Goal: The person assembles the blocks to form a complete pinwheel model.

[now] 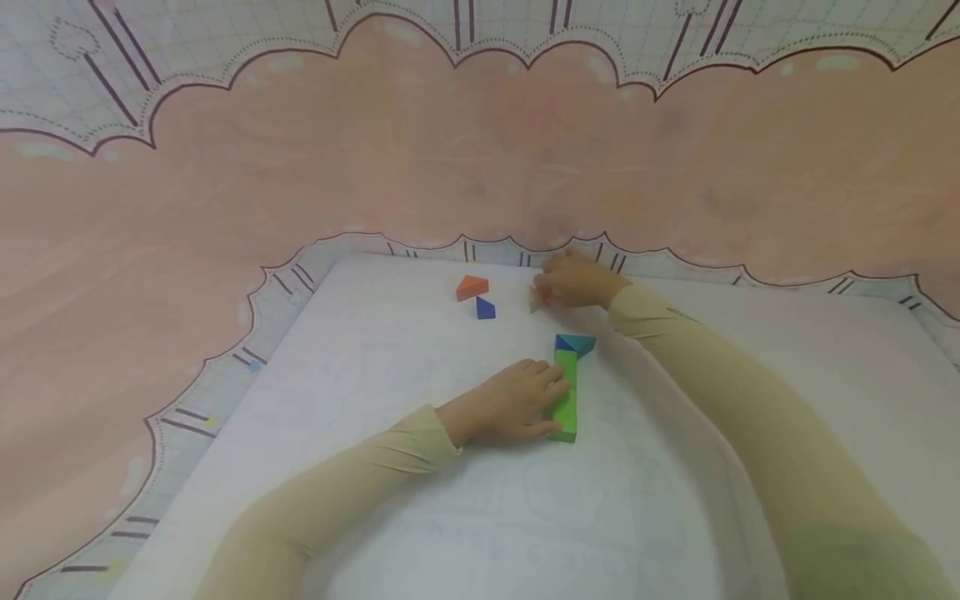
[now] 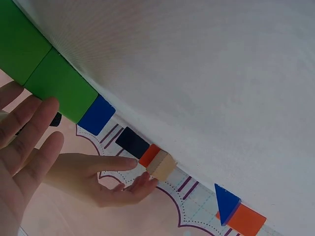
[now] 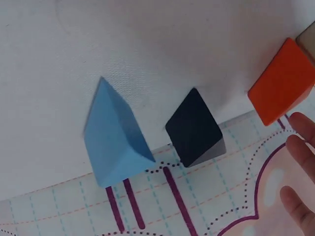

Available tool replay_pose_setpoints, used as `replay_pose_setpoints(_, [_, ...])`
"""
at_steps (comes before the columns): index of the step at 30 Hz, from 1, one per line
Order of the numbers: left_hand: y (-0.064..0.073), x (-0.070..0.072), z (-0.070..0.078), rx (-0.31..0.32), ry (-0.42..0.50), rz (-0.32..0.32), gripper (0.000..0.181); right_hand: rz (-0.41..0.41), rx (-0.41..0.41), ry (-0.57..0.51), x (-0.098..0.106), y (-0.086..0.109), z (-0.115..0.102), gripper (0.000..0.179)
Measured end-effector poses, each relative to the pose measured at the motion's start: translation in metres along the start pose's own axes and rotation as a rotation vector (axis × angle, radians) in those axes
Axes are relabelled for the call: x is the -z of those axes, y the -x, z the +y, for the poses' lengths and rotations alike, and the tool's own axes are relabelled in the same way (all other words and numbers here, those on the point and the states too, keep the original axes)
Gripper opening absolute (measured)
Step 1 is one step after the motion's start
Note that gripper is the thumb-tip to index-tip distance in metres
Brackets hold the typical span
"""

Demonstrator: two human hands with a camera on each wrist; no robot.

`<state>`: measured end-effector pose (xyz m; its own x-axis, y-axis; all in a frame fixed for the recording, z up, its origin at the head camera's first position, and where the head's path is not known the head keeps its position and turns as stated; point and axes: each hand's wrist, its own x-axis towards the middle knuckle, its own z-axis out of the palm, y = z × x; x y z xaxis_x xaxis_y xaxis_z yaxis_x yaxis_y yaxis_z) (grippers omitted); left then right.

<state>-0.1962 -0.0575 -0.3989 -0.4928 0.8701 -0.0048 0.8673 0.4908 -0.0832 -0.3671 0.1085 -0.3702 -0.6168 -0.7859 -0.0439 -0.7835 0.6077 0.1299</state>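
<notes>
My left hand (image 1: 517, 402) lies beside a row of green blocks (image 1: 567, 398), its fingertips on their side. In the left wrist view its fingers are nearly straight along the two green blocks (image 2: 61, 88). Beyond the row's far end sit a dark blue block (image 2: 97, 115) and a teal triangular block (image 1: 579, 343). My right hand (image 1: 576, 280) is near the far table edge, with loosely bent fingers next to a plain wooden block (image 2: 162, 166) and an orange triangular block (image 3: 284, 83). The right wrist view shows several fingertips (image 3: 301, 147) apart from the orange block.
A black triangular block (image 3: 196, 129) and a light blue triangular block (image 3: 115, 135) stand near the far edge. Left of the right hand are another orange block (image 1: 472, 287) and a small blue triangular block (image 1: 485, 308). Patterned cloth (image 1: 480, 158) hangs beyond the white table (image 1: 375, 333).
</notes>
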Motion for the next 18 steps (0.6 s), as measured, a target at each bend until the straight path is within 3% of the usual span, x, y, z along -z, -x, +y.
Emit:
replay_pose_setpoints(4, [0.0005,0.0006,0.0003,0.006,-0.005,-0.008,0.047,-0.015,0.052,0.052,-0.0036,-0.0076,-0.0008,0.020])
replay_pose_setpoints(11, [0.0011,0.0017,0.0015,0.004,-0.017,-0.006,0.048,0.060,0.239,0.211,-0.0073,-0.0113,0.0012,0.015])
replay_pose_setpoints(18, [0.0015,0.0046,0.0030,0.016,-0.019,-0.022,0.048,0.064,0.324,0.333,-0.0068,-0.0081,0.0001,0.021])
